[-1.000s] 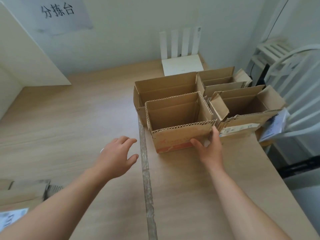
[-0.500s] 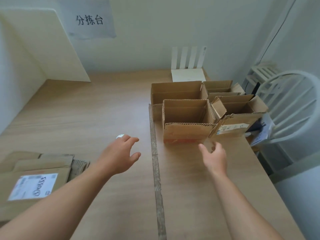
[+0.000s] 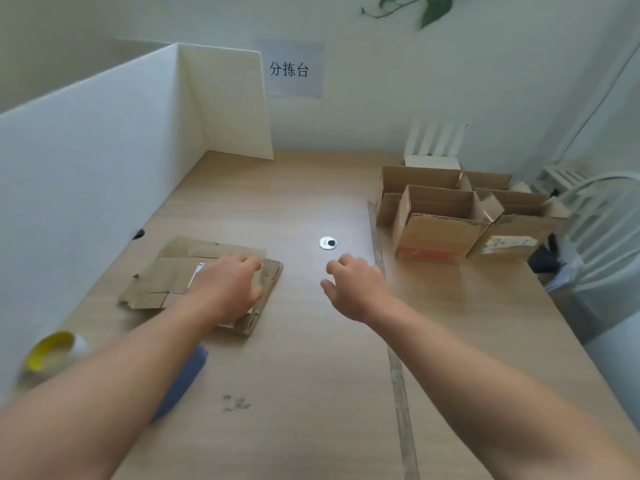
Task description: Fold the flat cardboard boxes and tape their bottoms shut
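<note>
A stack of flat cardboard boxes (image 3: pixel 162 275) lies on the left of the wooden table (image 3: pixel 311 375). My left hand (image 3: pixel 228 289) is over the stack's right part, fingers bent down onto the top sheet; a grip is not plain. My right hand (image 3: pixel 356 289) hovers above the bare table right of the stack, fingers loosely curled, holding nothing. Several folded open boxes (image 3: pixel 440 220) stand grouped at the right rear. A tape roll with a yellow core (image 3: pixel 52 351) sits at the near left, partly behind my left forearm.
A white partition (image 3: pixel 104 161) walls the left side and back corner. A round metal grommet (image 3: pixel 327 243) sits mid-table. A seam strip (image 3: pixel 394 358) runs down the table. A dark blue object (image 3: pixel 187 379) lies under my left forearm. A white chair (image 3: pixel 602 237) stands at right.
The view swung left, away from the folded boxes. My right hand left the front box and moved to mid-table. My left hand moved onto the flat cardboard stack.
</note>
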Tool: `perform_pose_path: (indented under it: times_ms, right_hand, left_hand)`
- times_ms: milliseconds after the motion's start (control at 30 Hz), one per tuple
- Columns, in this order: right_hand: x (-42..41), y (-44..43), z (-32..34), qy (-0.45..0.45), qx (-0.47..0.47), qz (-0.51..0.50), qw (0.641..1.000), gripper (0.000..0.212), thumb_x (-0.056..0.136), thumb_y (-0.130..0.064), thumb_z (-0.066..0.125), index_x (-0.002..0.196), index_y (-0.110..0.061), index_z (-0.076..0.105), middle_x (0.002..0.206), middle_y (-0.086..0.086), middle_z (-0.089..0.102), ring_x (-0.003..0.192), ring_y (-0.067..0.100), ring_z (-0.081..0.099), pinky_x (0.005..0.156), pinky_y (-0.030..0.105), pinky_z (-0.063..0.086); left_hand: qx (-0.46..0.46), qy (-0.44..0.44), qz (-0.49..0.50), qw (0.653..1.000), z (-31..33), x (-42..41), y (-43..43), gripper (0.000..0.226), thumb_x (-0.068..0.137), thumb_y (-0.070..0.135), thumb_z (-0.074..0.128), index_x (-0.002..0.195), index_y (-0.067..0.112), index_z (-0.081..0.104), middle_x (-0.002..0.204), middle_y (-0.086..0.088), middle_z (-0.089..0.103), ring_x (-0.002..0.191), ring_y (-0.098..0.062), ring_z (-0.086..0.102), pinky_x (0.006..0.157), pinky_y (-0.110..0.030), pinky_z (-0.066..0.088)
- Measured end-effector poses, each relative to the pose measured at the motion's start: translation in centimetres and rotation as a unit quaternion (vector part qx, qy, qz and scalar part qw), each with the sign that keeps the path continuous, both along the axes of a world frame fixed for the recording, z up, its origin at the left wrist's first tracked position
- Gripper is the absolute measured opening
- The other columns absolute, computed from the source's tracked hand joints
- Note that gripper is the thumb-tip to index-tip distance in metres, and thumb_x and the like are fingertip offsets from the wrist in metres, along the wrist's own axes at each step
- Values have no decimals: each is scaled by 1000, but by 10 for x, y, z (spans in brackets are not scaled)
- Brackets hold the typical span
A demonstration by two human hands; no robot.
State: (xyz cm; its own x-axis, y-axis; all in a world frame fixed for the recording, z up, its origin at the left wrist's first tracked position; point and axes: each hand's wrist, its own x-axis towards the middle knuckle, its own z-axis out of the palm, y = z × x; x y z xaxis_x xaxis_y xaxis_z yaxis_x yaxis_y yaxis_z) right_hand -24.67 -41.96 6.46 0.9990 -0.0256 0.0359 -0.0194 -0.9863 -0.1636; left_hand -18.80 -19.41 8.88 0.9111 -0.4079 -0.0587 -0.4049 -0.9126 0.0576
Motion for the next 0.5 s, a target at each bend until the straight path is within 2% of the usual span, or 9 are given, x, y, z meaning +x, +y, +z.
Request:
perform_pose_path:
  times_ms: [133, 233, 333, 500]
  right_hand:
    - [-8, 67, 10, -12, -56, 57, 997, 33, 103, -39, 39, 121, -16, 54, 120, 5, 53, 104, 30, 51, 75, 38, 31]
    - [-7, 108, 9, 1, -67, 89, 994, 31, 102, -38, 40, 119, -16, 54, 120, 7, 54, 106, 32, 52, 74, 37, 30]
    - [1, 137, 3, 20, -60, 109, 992, 33, 102, -40, 41, 120, -16, 53, 119, 8, 55, 107, 34, 53, 75, 38, 32]
    - [33, 165, -20, 60, -59, 133, 988, 34, 101, -40, 41, 123, -18, 53, 121, 8, 55, 109, 34, 55, 79, 40, 38]
  left_hand:
    - [16, 13, 49, 999, 5, -25, 69, 47, 93, 37, 50, 137, 24, 48, 135, 3, 52, 119, -21, 50, 91, -34, 43]
    - [12, 14, 71, 997, 4, -36, 111, 48, 92, 43, 52, 137, 26, 49, 134, 6, 53, 120, -19, 51, 94, -34, 45]
    - [6, -13, 71, 997, -2, -39, 139, 49, 90, 46, 53, 136, 30, 50, 133, 9, 53, 121, -16, 48, 98, -33, 40]
    - [24, 23, 100, 994, -17, -17, 174, 48, 90, 45, 51, 136, 30, 49, 137, 8, 50, 124, -17, 46, 101, -35, 39]
